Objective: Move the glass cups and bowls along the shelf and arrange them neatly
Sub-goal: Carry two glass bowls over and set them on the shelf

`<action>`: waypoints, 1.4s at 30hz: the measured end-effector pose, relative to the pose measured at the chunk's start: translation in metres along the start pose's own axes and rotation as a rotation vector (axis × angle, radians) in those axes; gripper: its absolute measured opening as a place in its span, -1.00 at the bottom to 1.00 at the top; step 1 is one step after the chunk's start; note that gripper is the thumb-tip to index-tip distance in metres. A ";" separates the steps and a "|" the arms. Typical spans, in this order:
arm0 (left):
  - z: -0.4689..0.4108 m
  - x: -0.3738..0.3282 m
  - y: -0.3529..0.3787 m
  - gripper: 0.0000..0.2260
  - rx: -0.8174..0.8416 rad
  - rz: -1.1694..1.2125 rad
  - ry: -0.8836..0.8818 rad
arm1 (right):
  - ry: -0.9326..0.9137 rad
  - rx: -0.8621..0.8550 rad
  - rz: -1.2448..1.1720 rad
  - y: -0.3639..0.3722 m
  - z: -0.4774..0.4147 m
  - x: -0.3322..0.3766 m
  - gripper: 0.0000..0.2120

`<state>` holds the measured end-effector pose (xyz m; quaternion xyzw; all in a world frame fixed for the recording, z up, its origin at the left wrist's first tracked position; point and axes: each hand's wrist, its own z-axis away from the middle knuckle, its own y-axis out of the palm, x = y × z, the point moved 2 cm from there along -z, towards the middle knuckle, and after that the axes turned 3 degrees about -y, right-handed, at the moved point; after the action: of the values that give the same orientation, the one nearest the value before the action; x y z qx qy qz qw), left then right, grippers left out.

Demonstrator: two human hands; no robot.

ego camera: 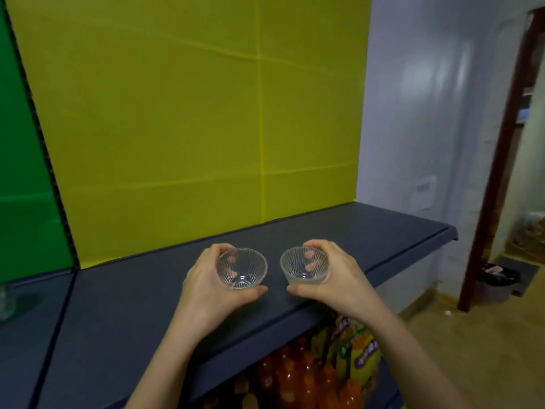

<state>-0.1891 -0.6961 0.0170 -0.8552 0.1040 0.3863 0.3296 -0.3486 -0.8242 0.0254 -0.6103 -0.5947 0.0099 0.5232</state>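
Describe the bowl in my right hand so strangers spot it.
Find the dark shelf below the yellow panel. There the left hand grips one ribbed glass bowl, the right hand another. Yours is the right bowl, nearer the shelf's open end.

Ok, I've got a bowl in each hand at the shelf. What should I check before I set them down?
1. Grip of left hand on left bowl: fingers and thumb curl round it, ok.
2. Grip of right hand on right bowl: fingers and thumb curl round it, ok.
3. Gap between the bowls: apart, not touching, ok.
4. Landing room on shelf: dark surface shows around both bowls, ok.
5. Bowls resting on the shelf or lifted off it: cannot tell.
6. Position of the glass item at the far left edge: blurred and cut off, cannot tell.
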 end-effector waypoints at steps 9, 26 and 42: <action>-0.013 0.016 0.013 -0.27 0.006 -0.211 -0.226 | -0.115 0.249 -0.056 0.036 -0.073 -0.030 -0.30; -0.011 0.014 0.030 -0.25 -0.107 -0.307 -0.359 | -0.281 0.509 -0.155 0.053 -0.092 -0.044 -0.17; 0.135 -0.046 -0.078 -0.81 -0.592 -1.173 -0.325 | -0.922 0.447 -0.335 0.068 -0.018 0.083 -0.71</action>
<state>-0.2663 -0.5530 0.0226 -0.7552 -0.5386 0.2794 0.2481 -0.2642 -0.7569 0.0395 -0.3133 -0.8353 0.3196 0.3192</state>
